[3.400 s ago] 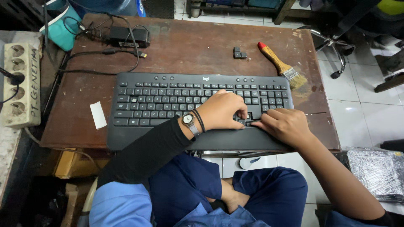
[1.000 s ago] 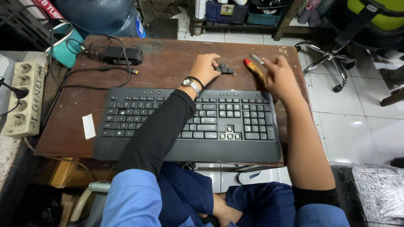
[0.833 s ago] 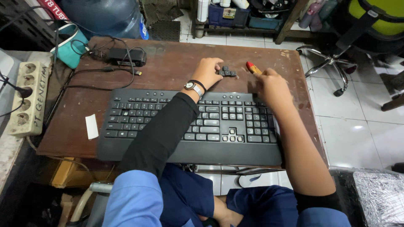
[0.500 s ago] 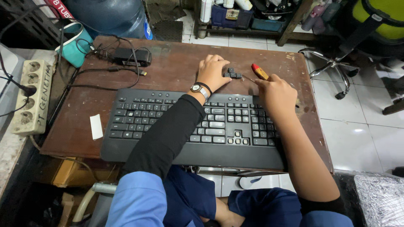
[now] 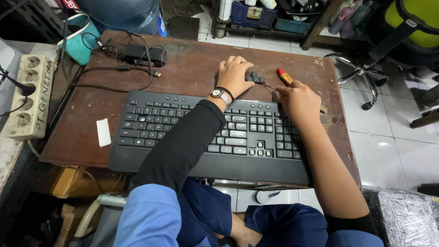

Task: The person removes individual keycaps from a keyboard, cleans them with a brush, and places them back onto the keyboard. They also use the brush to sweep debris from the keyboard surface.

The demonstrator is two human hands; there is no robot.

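Note:
A black keyboard (image 5: 183, 130) lies across a worn brown table (image 5: 192, 73). Beyond its top edge sit a few loose dark keycaps (image 5: 256, 78). My left hand (image 5: 234, 74), with a wristwatch, rests flat with spread fingers just left of the keycaps, fingertips touching them. My right hand (image 5: 299, 98) is to their right, fingers pinched on a thin metal tool (image 5: 270, 85) whose tip points at the keycaps. A brush with a red-tipped handle (image 5: 283, 76) pokes out from behind that hand; the rest of the brush is hidden.
A black adapter with cables (image 5: 144, 55) and a teal container (image 5: 80, 39) sit at the far left. A power strip (image 5: 27, 98) lies on the left ledge. A white slip (image 5: 104, 131) lies beside the keyboard. A chair base (image 5: 361, 73) stands to the right.
Both hands left the keyboard's lower right keys and moved up to the table beyond it. In the last second my right hand shifted from over the brush toward the keycaps.

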